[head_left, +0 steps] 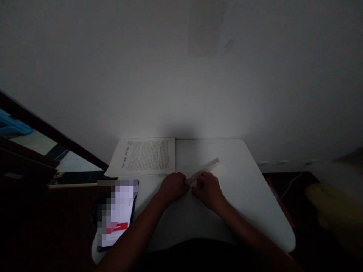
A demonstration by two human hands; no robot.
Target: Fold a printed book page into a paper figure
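Note:
A narrow pale strip (204, 168), which looks like folded paper, slants up to the right between my hands above the white table. My left hand (175, 185) is closed on its lower left end, fingers curled under. Bent over the near edge of the strip, my right hand (208, 189) pinches it part way along with thumb and fingers. The far right end of the strip sticks out free past my right hand. Dim light hides the exact fold and fingertip contact.
An open printed book or page stack (147, 156) lies at the table's back left. A lit tablet or phone (120, 215) rests by the left edge, near my left forearm. The white table (255, 211) meets the wall (141, 75) behind. A cable (290, 185) hangs at right.

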